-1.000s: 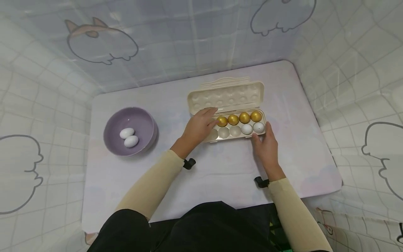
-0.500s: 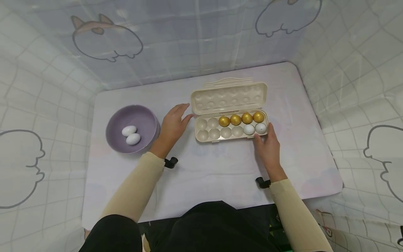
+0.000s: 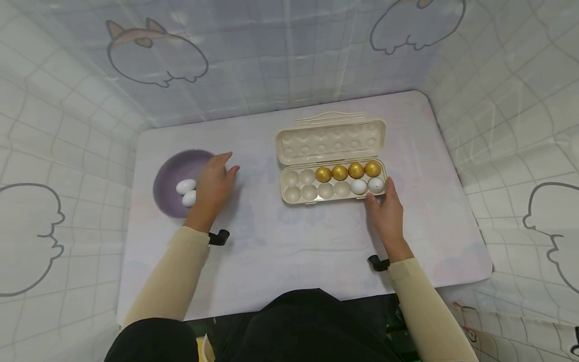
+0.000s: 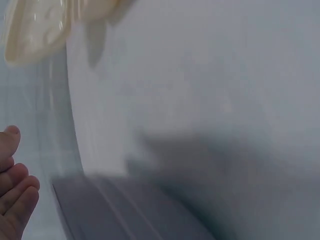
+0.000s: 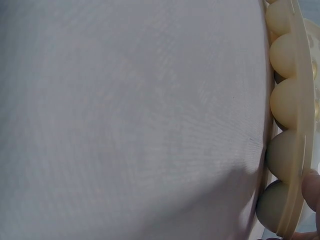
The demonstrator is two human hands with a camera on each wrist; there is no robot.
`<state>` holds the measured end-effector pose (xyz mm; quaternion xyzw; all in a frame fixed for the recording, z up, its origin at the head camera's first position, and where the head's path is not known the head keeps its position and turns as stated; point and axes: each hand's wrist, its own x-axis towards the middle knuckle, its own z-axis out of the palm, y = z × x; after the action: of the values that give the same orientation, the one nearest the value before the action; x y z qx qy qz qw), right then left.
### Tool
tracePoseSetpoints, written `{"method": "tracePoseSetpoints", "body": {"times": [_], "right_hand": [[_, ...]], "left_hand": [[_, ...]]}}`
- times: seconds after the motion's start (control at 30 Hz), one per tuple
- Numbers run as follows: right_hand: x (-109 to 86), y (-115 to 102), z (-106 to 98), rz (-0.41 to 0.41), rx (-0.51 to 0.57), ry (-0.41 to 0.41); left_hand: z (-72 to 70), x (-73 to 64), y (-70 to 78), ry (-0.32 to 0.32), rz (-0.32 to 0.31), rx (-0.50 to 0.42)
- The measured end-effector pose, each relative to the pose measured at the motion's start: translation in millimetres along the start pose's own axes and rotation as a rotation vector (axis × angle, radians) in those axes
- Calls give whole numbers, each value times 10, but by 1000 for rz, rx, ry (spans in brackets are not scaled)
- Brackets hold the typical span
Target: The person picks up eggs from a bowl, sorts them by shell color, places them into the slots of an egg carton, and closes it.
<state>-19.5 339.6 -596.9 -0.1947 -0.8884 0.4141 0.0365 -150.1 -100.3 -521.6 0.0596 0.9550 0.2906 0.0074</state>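
My left hand (image 3: 213, 186) hovers above the right side of a purple bowl (image 3: 164, 173), fingers extended and holding nothing. Two white eggs (image 3: 186, 186) lie in that bowl, one partly covered by the hand. To the right, a cream egg carton (image 3: 332, 151) stands with its lid folded back. Several golden eggs (image 3: 340, 172) fill the right part of its back row. A pair of white eggs (image 3: 359, 187) occupies the right end of the front row. My right hand (image 3: 388, 218) holds the carton's front right corner, its thumb (image 5: 311, 189) against the rim in the right wrist view.
Under everything is a table with a pale cloth (image 3: 271, 251). Patterned curtains (image 3: 253, 65) close off the back and both sides. A black wrist camera (image 3: 219, 237) sits on the left wrist and another (image 3: 377, 263) on the right.
My left hand has moved left from the carton to above the bowl, carrying nothing. My right hand has stayed at the carton's corner.
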Motion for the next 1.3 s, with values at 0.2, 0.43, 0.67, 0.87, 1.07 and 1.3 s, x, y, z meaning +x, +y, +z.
{"method": "tracePoseSetpoints", "body": {"times": [0.2, 0.43, 0.67, 0.87, 1.07, 1.3], "right_hand": [[-3, -6, -6, 2, 5, 2], [2, -11, -9, -1, 6, 4], [-2, -18, -7, 3, 7, -1], [0, -21, 10, 1, 2, -3], [1, -16, 11, 5, -3, -1], [1, -9, 11, 10, -5, 3]], "left_hand": [[-179, -74, -322, 42, -72, 47], [-217, -110, -593, 152, -23, 107], [-251, -145, -773, 160, -83, 115], [-296, -171, -933, 71, -167, 168], [-356, -202, -991, 42, -206, 182], [-393, -227, -1043, 42, -215, 194]]}}
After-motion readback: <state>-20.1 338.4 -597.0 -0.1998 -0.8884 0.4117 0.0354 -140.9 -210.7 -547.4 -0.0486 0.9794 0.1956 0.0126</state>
